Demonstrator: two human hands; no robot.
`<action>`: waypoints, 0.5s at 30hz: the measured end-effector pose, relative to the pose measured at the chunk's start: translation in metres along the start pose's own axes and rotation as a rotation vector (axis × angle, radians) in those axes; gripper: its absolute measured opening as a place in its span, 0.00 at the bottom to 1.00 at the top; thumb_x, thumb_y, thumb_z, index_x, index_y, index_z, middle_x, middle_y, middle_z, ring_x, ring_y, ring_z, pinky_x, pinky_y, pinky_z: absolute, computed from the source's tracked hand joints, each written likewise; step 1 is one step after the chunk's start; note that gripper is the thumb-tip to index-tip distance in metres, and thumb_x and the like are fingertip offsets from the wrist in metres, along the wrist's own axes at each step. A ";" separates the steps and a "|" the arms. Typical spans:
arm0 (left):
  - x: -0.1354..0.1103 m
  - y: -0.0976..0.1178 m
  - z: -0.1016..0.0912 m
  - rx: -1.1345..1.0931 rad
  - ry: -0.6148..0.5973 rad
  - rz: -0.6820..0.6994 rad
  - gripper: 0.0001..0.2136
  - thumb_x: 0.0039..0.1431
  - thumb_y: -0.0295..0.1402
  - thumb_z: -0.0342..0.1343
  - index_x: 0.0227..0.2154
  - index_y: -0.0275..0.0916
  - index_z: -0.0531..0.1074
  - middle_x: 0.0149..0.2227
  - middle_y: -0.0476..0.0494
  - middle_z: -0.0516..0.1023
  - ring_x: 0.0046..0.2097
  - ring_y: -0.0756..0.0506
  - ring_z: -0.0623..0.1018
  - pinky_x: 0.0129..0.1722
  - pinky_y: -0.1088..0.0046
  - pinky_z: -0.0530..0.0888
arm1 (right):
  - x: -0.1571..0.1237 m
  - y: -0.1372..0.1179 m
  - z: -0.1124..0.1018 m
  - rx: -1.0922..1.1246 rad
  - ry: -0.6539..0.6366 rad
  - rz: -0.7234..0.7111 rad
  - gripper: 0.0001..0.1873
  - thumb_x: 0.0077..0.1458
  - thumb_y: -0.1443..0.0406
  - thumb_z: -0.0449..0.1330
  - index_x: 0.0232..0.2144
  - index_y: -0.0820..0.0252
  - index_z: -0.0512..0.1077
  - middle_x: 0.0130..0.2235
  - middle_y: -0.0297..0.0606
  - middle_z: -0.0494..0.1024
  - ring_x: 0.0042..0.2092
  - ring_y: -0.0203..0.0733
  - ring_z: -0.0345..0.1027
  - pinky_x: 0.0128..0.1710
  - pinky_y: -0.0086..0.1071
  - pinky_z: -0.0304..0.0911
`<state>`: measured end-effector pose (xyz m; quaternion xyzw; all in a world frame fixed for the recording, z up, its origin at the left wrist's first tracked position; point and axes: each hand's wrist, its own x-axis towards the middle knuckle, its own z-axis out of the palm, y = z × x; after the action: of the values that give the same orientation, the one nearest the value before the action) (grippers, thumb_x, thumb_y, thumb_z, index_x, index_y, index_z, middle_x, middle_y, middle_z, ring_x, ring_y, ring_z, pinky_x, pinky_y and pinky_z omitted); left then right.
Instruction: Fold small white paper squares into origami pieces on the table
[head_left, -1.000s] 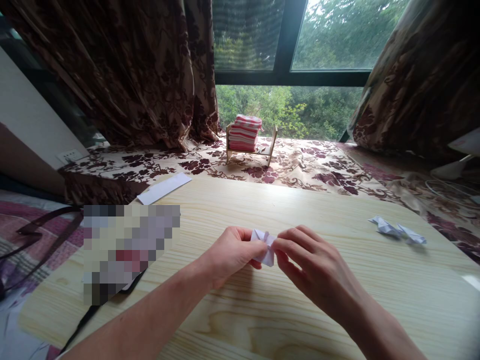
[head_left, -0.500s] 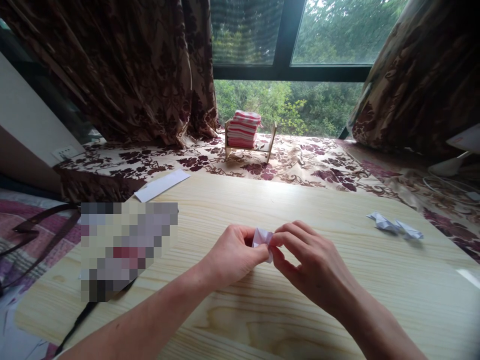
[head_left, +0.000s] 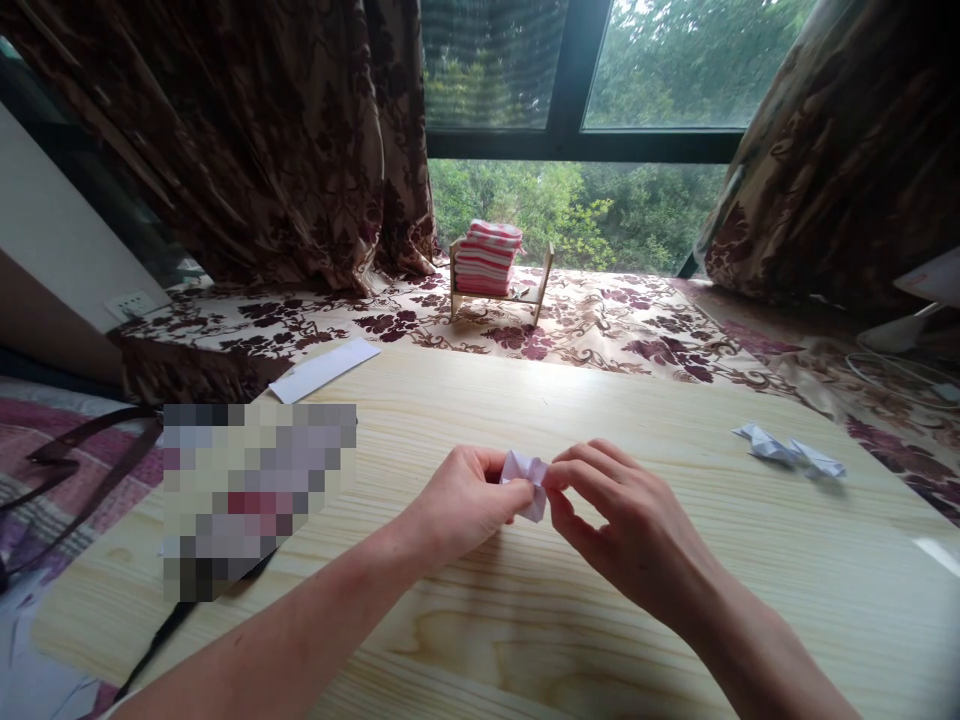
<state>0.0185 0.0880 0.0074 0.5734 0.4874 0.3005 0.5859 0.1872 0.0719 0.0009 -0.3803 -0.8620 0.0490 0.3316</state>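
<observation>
A small piece of folded white paper [head_left: 534, 508] is held above the middle of the wooden table. My left hand [head_left: 465, 500] pinches it from the left, the thumb lying across its front. From the right, my right hand [head_left: 611, 495] has its thumb and index finger closed at the paper's right edge. The other fingers of my right hand are curled, and the fingertips of my left hand are partly hidden behind the paper. Farther right on the table lie folded white paper pieces [head_left: 819, 460], with pointed ends.
A flat white paper strip [head_left: 324, 370] lies at the back left of the table [head_left: 637, 400]. Nearer is a pixelated patch [head_left: 259, 500] with a dark strap. Striped red and white cloths [head_left: 486, 258] are stacked on a small wooden rack by the window.
The folded paper has turned slightly in my left hand, so more of its lower part shows. My left thumb has shifted up a little; my right fingers remain at its right edge.
</observation>
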 end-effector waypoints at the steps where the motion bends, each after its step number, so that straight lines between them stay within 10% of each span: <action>1: 0.000 0.001 0.000 -0.021 0.000 -0.008 0.05 0.45 0.28 0.53 0.18 0.34 0.70 0.19 0.52 0.67 0.24 0.53 0.65 0.26 0.78 0.62 | 0.000 0.000 0.000 0.001 0.006 -0.003 0.08 0.56 0.74 0.52 0.30 0.60 0.68 0.29 0.37 0.72 0.31 0.38 0.61 0.30 0.31 0.59; 15: 0.000 0.004 -0.001 -0.262 0.002 -0.146 0.07 0.43 0.33 0.59 0.20 0.33 0.75 0.21 0.49 0.72 0.26 0.52 0.68 0.26 0.77 0.69 | 0.000 0.002 -0.005 -0.031 -0.017 -0.073 0.08 0.60 0.70 0.51 0.32 0.60 0.71 0.31 0.40 0.73 0.33 0.39 0.63 0.31 0.31 0.60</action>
<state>0.0184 0.0891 0.0109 0.4550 0.4849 0.3187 0.6756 0.1913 0.0724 0.0039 -0.3533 -0.8787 0.0266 0.3200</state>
